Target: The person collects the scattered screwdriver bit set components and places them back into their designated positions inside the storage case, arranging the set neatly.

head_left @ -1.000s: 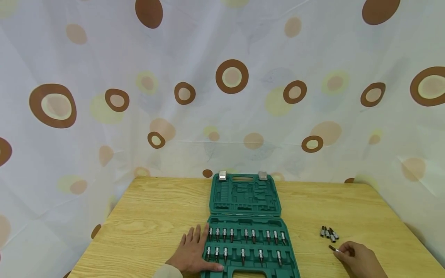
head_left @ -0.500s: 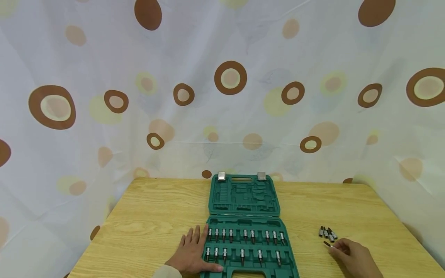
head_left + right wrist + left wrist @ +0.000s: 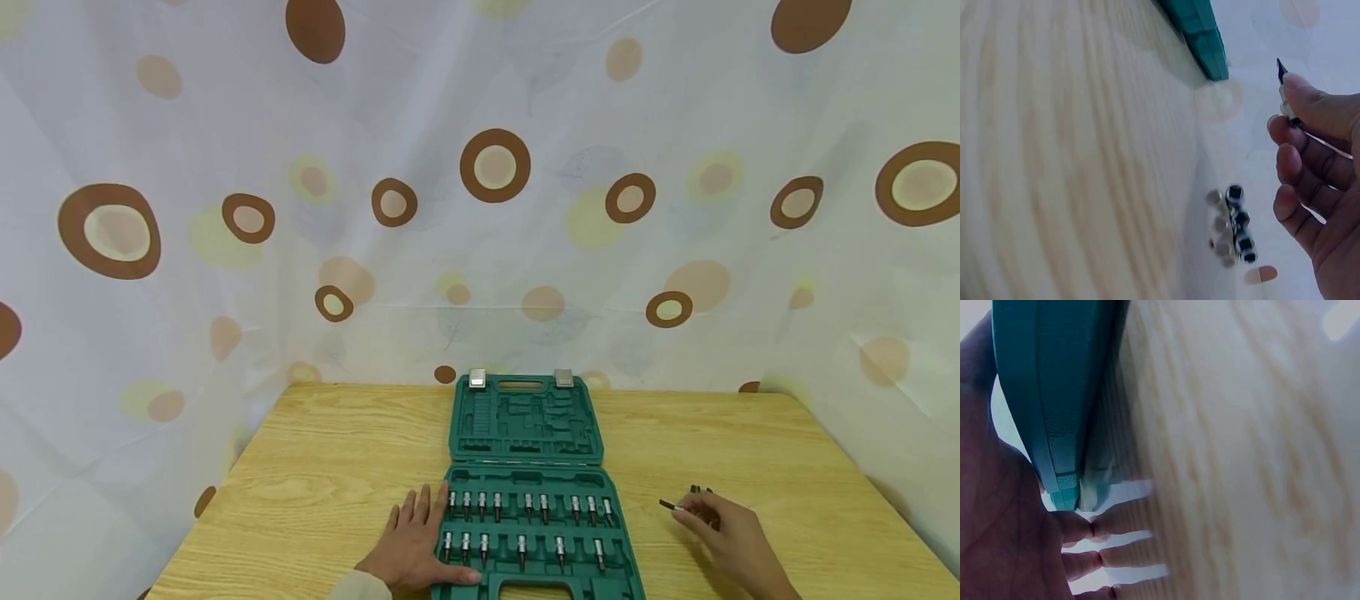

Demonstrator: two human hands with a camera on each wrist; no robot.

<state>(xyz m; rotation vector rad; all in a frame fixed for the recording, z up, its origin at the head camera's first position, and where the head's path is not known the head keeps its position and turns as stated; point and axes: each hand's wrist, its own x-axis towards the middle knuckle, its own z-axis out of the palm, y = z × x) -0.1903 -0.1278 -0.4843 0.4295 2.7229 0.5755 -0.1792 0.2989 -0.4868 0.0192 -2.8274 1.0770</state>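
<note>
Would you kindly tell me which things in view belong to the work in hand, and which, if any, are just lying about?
Part of the work:
- held bit socket
- green case
- seated bit sockets
- loose bit sockets, probably; they resemble the seated ones

Just surroundings:
- wooden table
- spotted backdrop

No stray items seen.

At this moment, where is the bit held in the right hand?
In the head view, the right hand pinches the bit to the right of the open green case, left of the loose bits.

Green case [image 3: 525, 425] — matt plastic; socket bits [image 3: 522, 547] — shiny metal; table [image 3: 352, 450] smooth, grained wood.
</note>
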